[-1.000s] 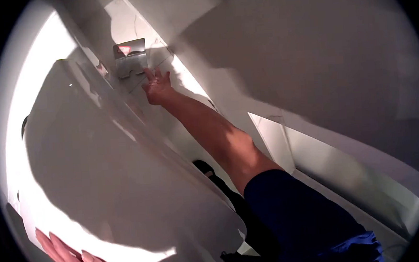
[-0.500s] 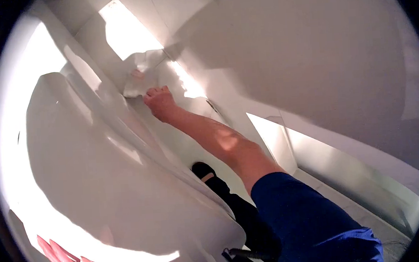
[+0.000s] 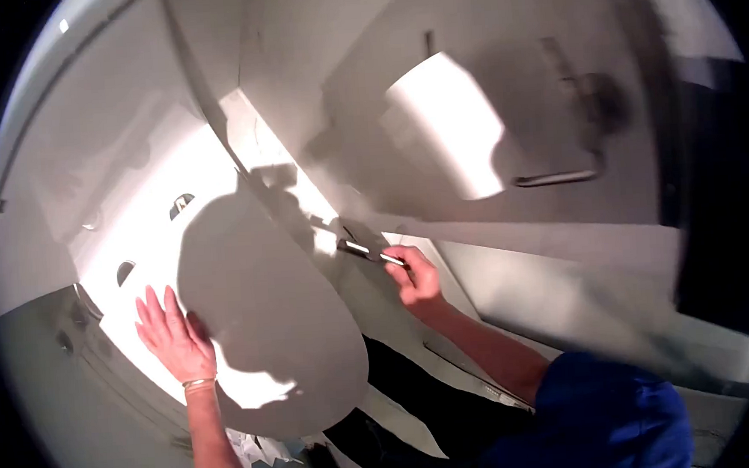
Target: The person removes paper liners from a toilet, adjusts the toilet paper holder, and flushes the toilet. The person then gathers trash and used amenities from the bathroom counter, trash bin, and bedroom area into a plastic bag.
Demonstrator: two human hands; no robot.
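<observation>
A large white oval lid, like a toilet lid (image 3: 265, 275), lies in the middle of the view, partly in shadow and partly in bright light. My left hand (image 3: 175, 336) is laid over its left edge area, palm down with fingers spread, and holds nothing. To the right of the lid, my right hand (image 3: 415, 276) is closed around the end of a slim dark and silver rod (image 3: 356, 247). The rod points away toward the gap between lid and wall; its far end is blurred. What kind of tool it is I cannot make out.
A metal bar holder (image 3: 560, 178) is fixed to the right-hand wall. White crumpled paper (image 3: 263, 449) shows below the lid's near left side. A pale ledge (image 3: 522, 268) runs along the right. My dark-trousered legs (image 3: 444, 393) stand close to the lid.
My right hand has come back from low beside the white fixture and now grips the rod. My left hand has come further into view over the lid. The camera view has shifted.
</observation>
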